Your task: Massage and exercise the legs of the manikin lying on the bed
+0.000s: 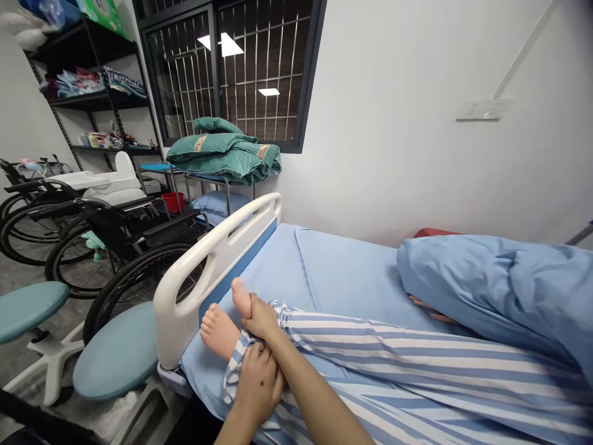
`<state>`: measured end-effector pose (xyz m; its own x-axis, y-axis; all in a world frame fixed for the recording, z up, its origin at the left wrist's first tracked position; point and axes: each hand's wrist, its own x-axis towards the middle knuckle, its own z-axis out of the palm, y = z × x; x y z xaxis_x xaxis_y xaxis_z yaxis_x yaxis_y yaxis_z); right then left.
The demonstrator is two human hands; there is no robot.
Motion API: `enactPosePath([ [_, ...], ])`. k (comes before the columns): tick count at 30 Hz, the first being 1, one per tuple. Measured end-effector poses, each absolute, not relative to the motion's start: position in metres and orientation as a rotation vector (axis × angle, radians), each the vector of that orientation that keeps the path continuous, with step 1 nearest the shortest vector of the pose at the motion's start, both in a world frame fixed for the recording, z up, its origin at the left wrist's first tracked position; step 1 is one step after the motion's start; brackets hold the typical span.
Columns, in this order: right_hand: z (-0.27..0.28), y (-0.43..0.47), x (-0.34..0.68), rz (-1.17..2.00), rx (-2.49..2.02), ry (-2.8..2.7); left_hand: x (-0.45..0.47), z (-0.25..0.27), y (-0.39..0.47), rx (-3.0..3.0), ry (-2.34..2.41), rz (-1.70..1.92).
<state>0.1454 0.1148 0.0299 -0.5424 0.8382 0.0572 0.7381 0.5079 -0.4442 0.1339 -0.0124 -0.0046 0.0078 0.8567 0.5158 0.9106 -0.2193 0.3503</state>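
Two bare, smooth feet stick out of blue-and-white striped trousers [380, 346] on the bed; I cannot tell whether they belong to a manikin or a person. My right hand [262, 318] is closed round the ankle of the far foot [241, 298], by the trouser cuff. Nearer to me, my left hand [259, 380] is wrapped over the striped trouser leg just above the near foot [219, 330]. Its fingertips are partly hidden beneath my right forearm. The toes of both feet point up towards the white footboard [217, 250].
A blue quilt [491, 290] is bunched at right, with fingers showing under its edge. The light blue sheet [343, 266] covers the mattress. Beyond the footboard stand wheelchairs [134, 241], round stools [118, 352], folded green bedding [227, 151] and a black shelf [97, 99].
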Motion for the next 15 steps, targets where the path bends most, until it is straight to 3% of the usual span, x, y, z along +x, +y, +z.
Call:
enactPosePath([
  [10, 0.036, 0.112, 0.147, 0.563, -1.354, -2.476, 0.078, 0.041, -0.022, -1.985, -1.972, -1.166],
  [15, 0.036, 0.117, 0.146, 0.625, -1.343, -2.507, 0.055, 0.085, 0.006, -1.823, -2.109, -0.983],
])
